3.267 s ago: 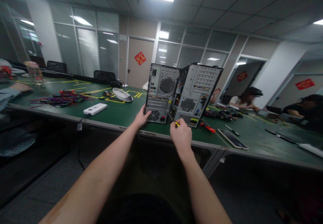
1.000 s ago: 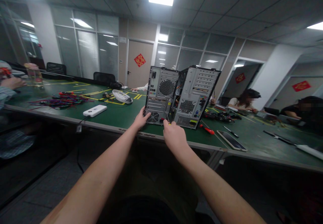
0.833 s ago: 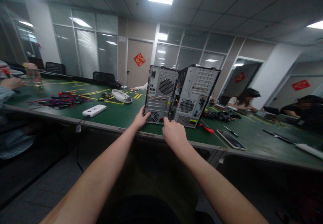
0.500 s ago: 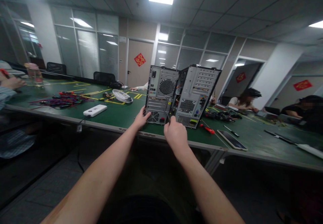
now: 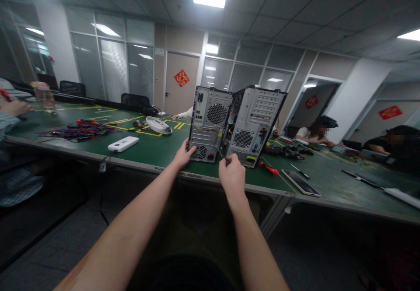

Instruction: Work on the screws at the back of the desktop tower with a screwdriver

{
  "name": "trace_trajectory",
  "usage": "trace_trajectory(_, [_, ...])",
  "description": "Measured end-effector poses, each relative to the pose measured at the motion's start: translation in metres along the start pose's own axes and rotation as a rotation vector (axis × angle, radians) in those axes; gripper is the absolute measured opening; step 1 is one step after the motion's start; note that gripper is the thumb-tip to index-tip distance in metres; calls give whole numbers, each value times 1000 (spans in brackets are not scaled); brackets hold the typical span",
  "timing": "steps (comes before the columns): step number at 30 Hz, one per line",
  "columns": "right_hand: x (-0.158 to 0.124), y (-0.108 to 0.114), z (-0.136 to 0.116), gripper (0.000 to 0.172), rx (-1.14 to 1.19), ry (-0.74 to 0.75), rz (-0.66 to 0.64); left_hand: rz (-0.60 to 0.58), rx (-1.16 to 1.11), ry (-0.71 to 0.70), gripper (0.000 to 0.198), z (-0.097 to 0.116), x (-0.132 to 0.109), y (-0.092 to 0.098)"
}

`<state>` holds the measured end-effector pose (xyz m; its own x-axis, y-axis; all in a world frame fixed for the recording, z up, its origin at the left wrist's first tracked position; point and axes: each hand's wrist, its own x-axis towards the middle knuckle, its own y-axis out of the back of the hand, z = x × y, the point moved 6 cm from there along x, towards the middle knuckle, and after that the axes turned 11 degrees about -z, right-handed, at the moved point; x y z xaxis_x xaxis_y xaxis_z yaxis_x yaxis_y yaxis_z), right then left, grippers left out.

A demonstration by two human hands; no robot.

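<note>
Two computer cases stand upright side by side on the green table, their rear panels facing me. My left hand (image 5: 183, 154) grips the lower left edge of the left computer case (image 5: 205, 120), thumb on the back panel by the fan grille. Just in front of the gap between the cases, my right hand (image 5: 232, 170) is closed in a pinch around a thin screwdriver (image 5: 219, 152). Only a short length of its shaft shows, pointing up and left at the left case's lower right corner; the fingers hide its handle. The right computer case (image 5: 252, 127) stands close by, untouched.
Right of the cases lie a red-handled tool (image 5: 269, 168), a phone (image 5: 300, 182) and a bundle of black cables (image 5: 287, 151). On the left are a white power strip (image 5: 123, 144), a pile of thin cables (image 5: 80, 130) and a white basket (image 5: 159, 125). Other people sit around the table.
My right hand has drawn back slightly to the right, away from the left case, so more of the screwdriver shaft shows. My left hand stays on the case.
</note>
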<state>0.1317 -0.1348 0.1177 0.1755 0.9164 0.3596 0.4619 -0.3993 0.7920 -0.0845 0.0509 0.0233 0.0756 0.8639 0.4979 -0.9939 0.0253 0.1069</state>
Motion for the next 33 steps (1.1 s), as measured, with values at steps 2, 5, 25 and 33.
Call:
trace_trajectory(2, [-1, -2, 0, 15, -61, 57, -3, 3, 4, 11, 74, -1, 0, 0])
trace_trajectory(5, [-2, -3, -2, 19, -218, 155, -13, 5, 13, 14, 73, 2, -1, -1])
trace_trajectory(25, [-11, -19, -48, 28, -1059, 840, -393, 4, 8, -27, 71, 3, -3, 2])
trace_trajectory(33, [-2, -12, -49, 25, -969, 815, -383, 0, -19, -15, 72, -1, 1, 0])
